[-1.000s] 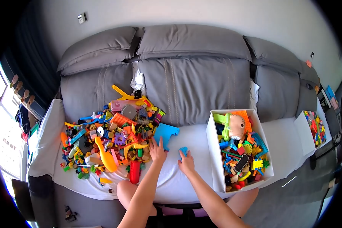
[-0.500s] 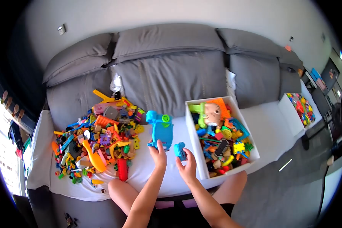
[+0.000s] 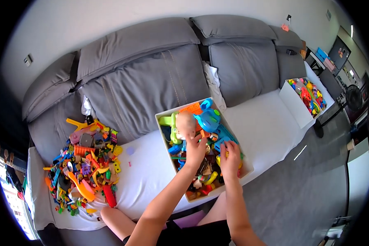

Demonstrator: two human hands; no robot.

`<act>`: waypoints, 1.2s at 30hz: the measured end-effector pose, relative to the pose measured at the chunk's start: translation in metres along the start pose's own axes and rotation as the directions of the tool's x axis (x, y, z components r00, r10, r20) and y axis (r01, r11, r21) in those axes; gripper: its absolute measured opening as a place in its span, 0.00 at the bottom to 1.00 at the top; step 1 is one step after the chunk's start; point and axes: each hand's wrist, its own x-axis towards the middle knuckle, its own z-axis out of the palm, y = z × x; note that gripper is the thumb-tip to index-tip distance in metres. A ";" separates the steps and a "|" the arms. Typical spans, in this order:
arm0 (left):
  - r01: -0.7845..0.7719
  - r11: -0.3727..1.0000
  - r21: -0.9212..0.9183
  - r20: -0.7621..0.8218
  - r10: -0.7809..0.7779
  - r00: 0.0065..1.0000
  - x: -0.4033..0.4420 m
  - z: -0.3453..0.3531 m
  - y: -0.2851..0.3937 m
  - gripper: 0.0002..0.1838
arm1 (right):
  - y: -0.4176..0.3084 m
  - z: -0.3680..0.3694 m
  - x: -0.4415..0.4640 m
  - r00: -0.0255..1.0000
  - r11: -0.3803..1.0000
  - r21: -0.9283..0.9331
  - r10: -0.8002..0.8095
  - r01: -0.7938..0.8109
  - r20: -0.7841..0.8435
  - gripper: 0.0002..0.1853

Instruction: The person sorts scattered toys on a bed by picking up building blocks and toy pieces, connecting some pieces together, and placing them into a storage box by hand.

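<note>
My left hand (image 3: 195, 151) is over the white toy box, fingers apart, at the lower edge of a round doll head (image 3: 186, 123). I see nothing held in it. A large blue toy (image 3: 209, 119) rests on top of the toys at the box's far right corner, apart from both hands. My right hand (image 3: 230, 160) is lower, near the box's right side, with its fingers closed around a small blue toy piece (image 3: 222, 142), partly hidden by the fingers. Beside the doll head lies a light green toy part (image 3: 173, 125).
The white box (image 3: 165, 141) stands on the covered sofa seat (image 3: 145, 164). A big heap of mixed toys (image 3: 84, 164) lies to the left, with a few small pieces near it. Another white box of toys (image 3: 297, 106) is at the far right, near a black fan (image 3: 353, 97).
My view has turned right. Both hands have moved from the seat to over the box. The large blue toy has left my left hand and now lies in the box.
</note>
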 end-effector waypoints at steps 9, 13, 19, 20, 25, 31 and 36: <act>0.061 0.612 0.788 -0.280 0.269 0.922 -0.010 -0.123 -0.037 0.23 | 0.070 0.002 0.020 0.989 0.962 -0.243 0.140 -0.125 0.046 0.16; 0.262 0.638 0.724 -0.286 -0.068 0.956 -0.013 -0.119 -0.018 0.18 | 0.091 0.009 0.029 0.846 0.866 -0.236 0.489 -0.442 0.212 0.17; 0.230 0.491 0.840 -0.222 -0.074 0.972 -0.009 -0.112 -0.011 0.14 | 0.088 0.013 0.038 0.809 0.807 -0.153 0.584 -0.570 0.063 0.13; 0.215 0.484 0.848 -0.234 -0.022 0.972 -0.008 -0.114 -0.024 0.13 | 0.092 0.015 0.038 0.780 0.782 -0.160 0.619 -0.602 0.093 0.13; 0.281 0.420 0.863 -0.302 -0.017 0.953 -0.017 -0.074 -0.011 0.08 | 0.097 -0.001 0.062 0.779 0.788 -0.140 0.615 -0.600 0.125 0.12; 0.316 0.496 0.809 -0.345 -0.034 0.938 -0.016 0.049 -0.023 0.08 | 0.178 -0.061 0.127 0.828 0.834 -0.095 0.551 -0.543 0.101 0.10; 0.239 0.546 0.803 -0.247 -0.060 0.967 0.027 0.171 -0.038 0.08 | 0.272 -0.112 0.201 0.837 0.830 -0.144 0.547 -0.539 0.015 0.10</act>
